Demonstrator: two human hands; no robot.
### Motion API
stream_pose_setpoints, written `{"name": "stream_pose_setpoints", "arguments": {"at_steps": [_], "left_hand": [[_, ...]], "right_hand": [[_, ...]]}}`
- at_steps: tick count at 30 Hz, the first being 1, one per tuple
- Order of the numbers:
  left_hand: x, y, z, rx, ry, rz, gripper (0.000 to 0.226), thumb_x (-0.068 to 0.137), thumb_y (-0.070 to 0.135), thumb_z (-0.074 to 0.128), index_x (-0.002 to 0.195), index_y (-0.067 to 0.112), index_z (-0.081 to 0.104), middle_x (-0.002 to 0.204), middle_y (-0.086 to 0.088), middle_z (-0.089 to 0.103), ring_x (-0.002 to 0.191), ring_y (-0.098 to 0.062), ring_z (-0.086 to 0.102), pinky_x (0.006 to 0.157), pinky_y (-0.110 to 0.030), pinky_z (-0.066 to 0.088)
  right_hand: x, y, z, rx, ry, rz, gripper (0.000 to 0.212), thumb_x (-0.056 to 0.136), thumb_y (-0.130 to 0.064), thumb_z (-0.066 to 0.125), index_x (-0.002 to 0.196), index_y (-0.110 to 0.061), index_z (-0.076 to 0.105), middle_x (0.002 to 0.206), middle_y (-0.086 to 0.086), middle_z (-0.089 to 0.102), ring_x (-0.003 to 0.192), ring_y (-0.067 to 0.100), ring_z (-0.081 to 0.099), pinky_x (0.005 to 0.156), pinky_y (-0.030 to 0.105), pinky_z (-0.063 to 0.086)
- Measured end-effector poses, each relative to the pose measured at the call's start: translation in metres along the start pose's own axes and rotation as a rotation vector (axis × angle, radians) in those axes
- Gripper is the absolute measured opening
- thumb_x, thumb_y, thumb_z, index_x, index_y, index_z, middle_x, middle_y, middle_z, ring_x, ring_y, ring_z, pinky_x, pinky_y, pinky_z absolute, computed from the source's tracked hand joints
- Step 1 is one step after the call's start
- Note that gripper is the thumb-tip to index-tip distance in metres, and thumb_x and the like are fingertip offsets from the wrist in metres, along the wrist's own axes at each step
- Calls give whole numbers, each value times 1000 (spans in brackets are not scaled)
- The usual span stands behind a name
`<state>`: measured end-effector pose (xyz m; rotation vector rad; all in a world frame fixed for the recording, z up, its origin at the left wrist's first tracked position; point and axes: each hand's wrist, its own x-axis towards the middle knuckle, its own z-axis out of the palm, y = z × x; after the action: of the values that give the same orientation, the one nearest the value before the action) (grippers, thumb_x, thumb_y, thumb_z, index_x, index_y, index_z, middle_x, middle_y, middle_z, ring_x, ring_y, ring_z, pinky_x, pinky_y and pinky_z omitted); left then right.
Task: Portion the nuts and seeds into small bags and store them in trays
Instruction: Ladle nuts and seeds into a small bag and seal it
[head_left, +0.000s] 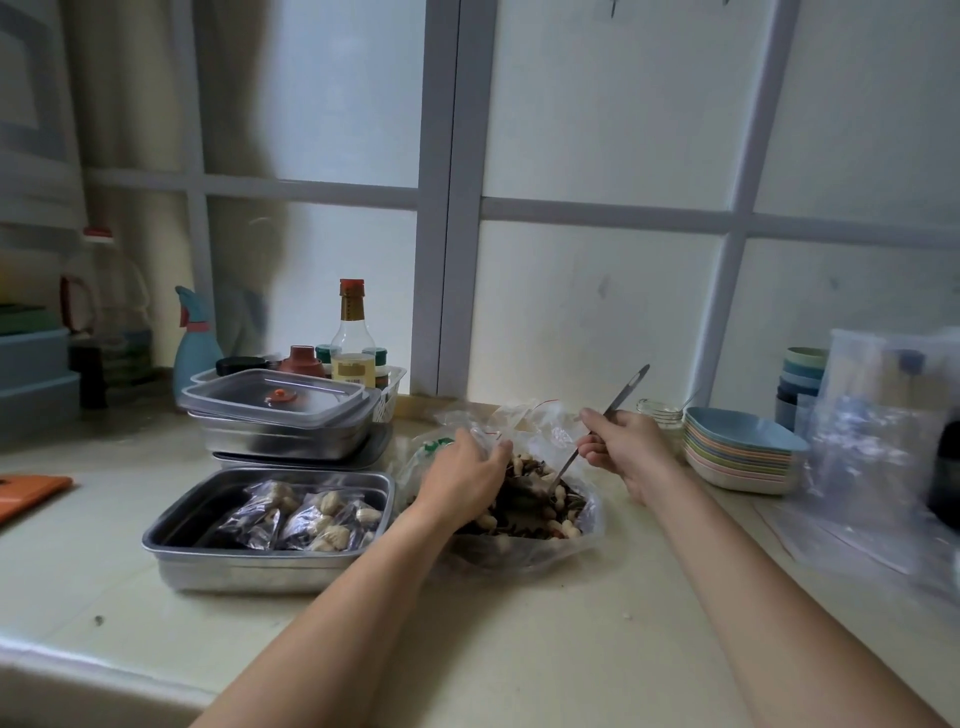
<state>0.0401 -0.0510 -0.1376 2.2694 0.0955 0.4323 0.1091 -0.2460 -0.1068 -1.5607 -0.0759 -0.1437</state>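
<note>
So far done: several filled bags lie packed together in the open steel tray, on the bench just left of the big bag. The tray's left part looks to have room for more.
Lidded trays: a stack sits behind the open tray with a plastic lid on top. Contents are hidden, so can't tell if any are filled.
Nut and seed mix: a big heap of peanuts in shell and dark seeds inside the big clear bag, mid-bench, between the two hands. Plenty is unportioned.
Left hand: fingers curled round crumpled clear plastic at the big bag's mouth. It looks like a small bag with a red zip strip held open, but the fingertips are hidden.
Right hand: fingers clamped on the handle of a metal spoon, with the bowl end down in the mix.
Step in hand: judged to be scooping mix for one more small bag. That bag is not yet sealed or in the tray.
Empty bags: a pile of clear bags at the right end of the bench, well apart from the trays. Many are unused.
Progress guess: early to middle, with one tray part-loaded.
Left to do: fill and seal more bags, load the trays, put the lids on.
Not in use: plate stack near the right hand.
</note>
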Motion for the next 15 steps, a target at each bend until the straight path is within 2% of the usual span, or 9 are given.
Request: {"name": "stream_pose_setpoints", "arguments": {"at_steps": [4,9,12,15], "left_hand": [[0,1,-1,32,0,-4,70,104,56,41,148,2,37,139,-13,58,124,-28,56,104,-42,46],[-3,0,-1,16,21,6,66,103,54,45,143,1,39,110,-3,62,105,-22,59,97,-42,50],[-4,1,-1,12,70,22,55,100,54,50,129,7,46,113,-7,62,106,-25,58,99,-46,50],[-4,1,-2,0,118,39,41,97,52,56,114,15,48,109,-3,62,103,-24,59,100,-51,48]], "right_hand": [[1,2,2,-75,65,-121,21,100,-17,66,88,0,62,63,15,69,48,20,67,47,25,54],[0,3,4,-213,72,-208,19,102,-23,62,94,-6,62,60,10,68,53,25,70,48,29,53],[2,6,3,-254,70,-207,12,103,-26,58,99,-15,61,63,8,70,54,22,71,50,28,52],[6,10,0,-215,54,-138,13,105,-26,56,102,-14,61,68,9,71,57,19,70,52,28,52]]}}
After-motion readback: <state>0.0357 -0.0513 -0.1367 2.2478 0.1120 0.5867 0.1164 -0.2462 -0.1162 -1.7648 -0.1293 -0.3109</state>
